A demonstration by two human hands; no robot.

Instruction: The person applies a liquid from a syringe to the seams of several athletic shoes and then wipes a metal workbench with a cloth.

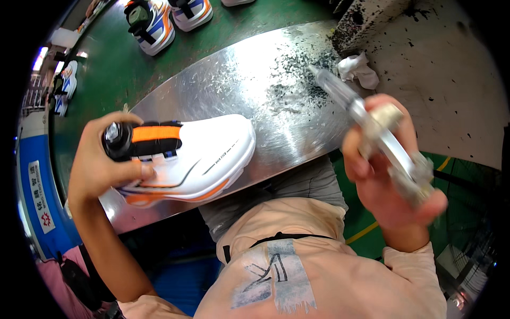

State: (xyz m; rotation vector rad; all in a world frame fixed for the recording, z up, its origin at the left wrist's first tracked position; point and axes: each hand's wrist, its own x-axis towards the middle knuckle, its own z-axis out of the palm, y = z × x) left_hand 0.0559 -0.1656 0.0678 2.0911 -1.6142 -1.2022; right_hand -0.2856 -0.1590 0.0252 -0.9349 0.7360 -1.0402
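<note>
My left hand (98, 165) grips a white sports shoe (212, 154) around its heel and opening, thumb pressed on the near side. The shoe has an orange and black tongue area and an orange stripe along the sole; its toe points right, over the metal bench top. A dark piece with a shiny metal top fills the opening. On the right, raised off the bench, my right hand (380, 159) is closed round a clear syringe (342, 93) with tape-like wrapping on its barrel and plunger end. Its narrow tip points up and left, apart from the shoe.
The shiny metal plate (234, 69) has dark smears at its far right, beside a crumpled white tissue (358, 70). Beyond it, several similar shoes (151, 29) stand on a green surface (101, 64). A stained pale board (451, 80) lies at the right.
</note>
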